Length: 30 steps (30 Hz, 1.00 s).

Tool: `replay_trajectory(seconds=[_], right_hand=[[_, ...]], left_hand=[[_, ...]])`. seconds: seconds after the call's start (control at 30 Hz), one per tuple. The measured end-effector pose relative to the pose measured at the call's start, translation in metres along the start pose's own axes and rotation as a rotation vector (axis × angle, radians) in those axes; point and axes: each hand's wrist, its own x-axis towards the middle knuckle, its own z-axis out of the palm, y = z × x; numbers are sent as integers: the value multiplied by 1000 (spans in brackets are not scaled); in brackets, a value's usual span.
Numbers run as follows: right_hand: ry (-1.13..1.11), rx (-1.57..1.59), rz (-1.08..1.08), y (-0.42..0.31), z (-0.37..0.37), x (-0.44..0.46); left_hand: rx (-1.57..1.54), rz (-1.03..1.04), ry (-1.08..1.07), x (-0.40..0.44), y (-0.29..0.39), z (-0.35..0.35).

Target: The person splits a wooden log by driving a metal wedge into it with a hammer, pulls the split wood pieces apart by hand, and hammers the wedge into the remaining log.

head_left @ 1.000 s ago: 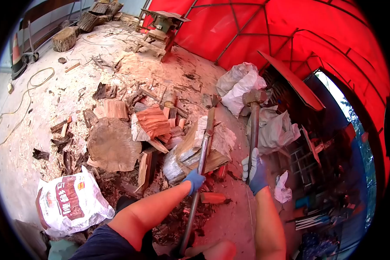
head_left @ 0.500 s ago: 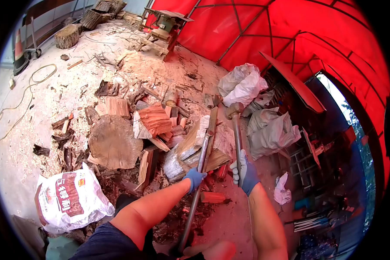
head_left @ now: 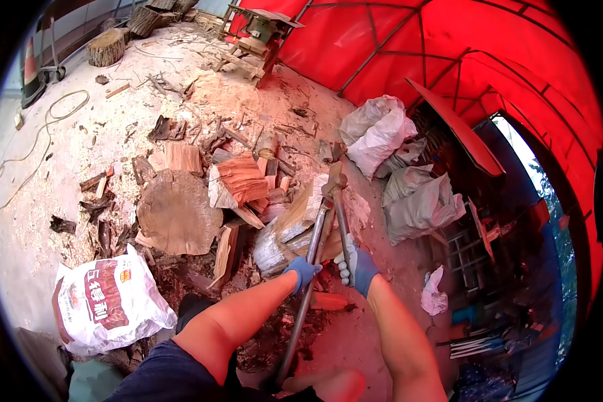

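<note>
My left hand point(head_left: 303, 273), in a blue and grey glove, is closed round the metal handle of a long-handled axe point(head_left: 295, 333). The axe slants up over a split log point(head_left: 271, 251), its narrow head seen nearly edge-on. My right hand point(head_left: 357, 269), gloved alike, is wrapped round the handle of a hammer point(head_left: 342, 218). The hammer head overlaps the axe head in view; whether they touch I cannot tell. Left of the tools lie a reddish split log point(head_left: 238, 182) and a broad round chopping block point(head_left: 179, 213).
A white printed sack point(head_left: 114, 301) lies front left. Pale filled sacks point(head_left: 425, 204) stand at the right, beside a dark cluttered strip. Bark and wood chips cover the floor. A machine on a stand point(head_left: 261, 37), log rounds point(head_left: 107, 47) and a traffic cone point(head_left: 31, 70) are farther back.
My right hand has moved left, bringing the hammer head from beside the axe head to over it. My left hand and the axe have shifted only slightly.
</note>
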Motion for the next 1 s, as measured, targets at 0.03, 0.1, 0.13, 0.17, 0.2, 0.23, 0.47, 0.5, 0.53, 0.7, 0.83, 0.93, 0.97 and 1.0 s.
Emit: replay_trajectory(seconds=[0.03,0.1,0.13,0.17,0.2,0.23,0.47,0.5,0.53,0.7,0.83,0.93,0.97,1.0], right_hand=[[1,-2,-5,-4,-2,-14],[-26,163,-191,-11,-11,-44],[-26,168,-188,-14,-14,-53],[12,230,-338,-14,-18,-60],[52,291,-493,-14,-21,-63],[112,270,-623,-10,-23,-55],[2,115,125,23,20,24],[5,118,119,19,19,22],[-8,166,76,17,13,17],[-2,242,-268,12,-13,-44],[153,266,-504,20,-5,-44],[107,230,-247,36,27,-11],[49,161,-52,42,26,14],[-14,93,125,37,26,35]], left_hand=[[-1,5,1,8,-5,2],[78,110,121,23,-19,9],[82,107,120,26,-20,9],[54,75,87,19,-16,7],[26,48,56,14,-12,6],[32,48,54,13,-12,8],[-12,101,77,14,-16,2],[-20,119,27,12,-16,-2],[-41,133,-24,12,-17,-2],[-21,73,-63,15,-18,-2],[-136,99,-47,2,-9,-2],[-83,62,-77,9,-11,-9],[-27,68,-97,18,-19,-6],[-21,79,-94,23,-25,-4]])
